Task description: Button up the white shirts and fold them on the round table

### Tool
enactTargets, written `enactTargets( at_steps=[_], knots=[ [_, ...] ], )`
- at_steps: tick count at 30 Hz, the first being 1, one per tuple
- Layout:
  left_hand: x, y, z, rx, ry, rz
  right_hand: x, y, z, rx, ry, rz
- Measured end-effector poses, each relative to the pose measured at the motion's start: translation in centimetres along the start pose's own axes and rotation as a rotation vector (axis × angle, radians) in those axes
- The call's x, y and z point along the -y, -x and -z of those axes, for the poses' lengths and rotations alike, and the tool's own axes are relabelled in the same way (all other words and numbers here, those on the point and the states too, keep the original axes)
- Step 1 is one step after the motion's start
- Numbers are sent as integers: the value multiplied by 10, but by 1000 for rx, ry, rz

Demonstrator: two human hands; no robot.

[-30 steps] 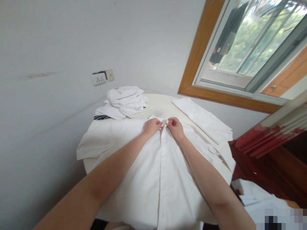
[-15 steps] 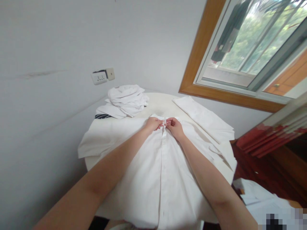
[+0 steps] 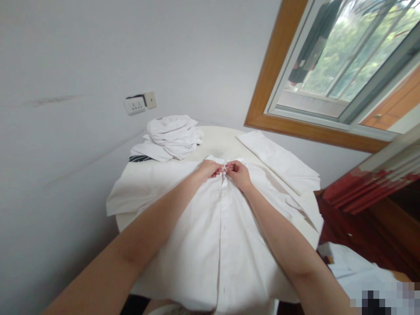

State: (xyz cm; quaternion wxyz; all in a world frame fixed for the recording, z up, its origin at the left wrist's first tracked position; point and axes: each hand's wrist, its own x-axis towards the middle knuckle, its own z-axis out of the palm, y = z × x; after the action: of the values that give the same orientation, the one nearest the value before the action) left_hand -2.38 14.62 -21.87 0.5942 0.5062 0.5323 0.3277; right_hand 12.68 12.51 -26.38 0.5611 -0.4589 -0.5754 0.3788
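Note:
A white button-up shirt lies spread on a round pale table, its front placket running toward me and its collar end away from me. At the collar, my left hand pinches the left front edge. Facing it, my right hand pinches the other edge, thumb and fingers together. A little bunched fabric shows between the two sets of fingertips. Any button there is too small to make out. The sleeves stretch out to both sides on the tabletop.
A crumpled heap of white cloth sits at the table's back left, with a dark striped piece under it. Folded white cloth lies along the right edge. More pale fabric is lower right. Wall sockets and a window are behind.
Both hands stay at the collar with only slight finger movement. The view has shifted very slightly.

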Motion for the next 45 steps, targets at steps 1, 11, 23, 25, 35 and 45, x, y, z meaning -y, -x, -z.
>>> enactTargets(
  at_steps=[1,11,23,25,35,45],
  knots=[
    [-1,0,1,9,0,7,1,1,0,3,6,-3],
    [-1,-2,3,47,-80,2,10,3,5,100,-141,-204],
    [4,-7,6,71,-206,-59,4,0,0,27,53,-148],
    [3,-6,6,77,-212,-66,5,1,0,12,115,-125],
    [9,-5,11,124,-221,-145,5,5,4,40,167,-94],
    [19,-11,11,168,-250,-224,8,3,4,45,163,-113]
  ],
)
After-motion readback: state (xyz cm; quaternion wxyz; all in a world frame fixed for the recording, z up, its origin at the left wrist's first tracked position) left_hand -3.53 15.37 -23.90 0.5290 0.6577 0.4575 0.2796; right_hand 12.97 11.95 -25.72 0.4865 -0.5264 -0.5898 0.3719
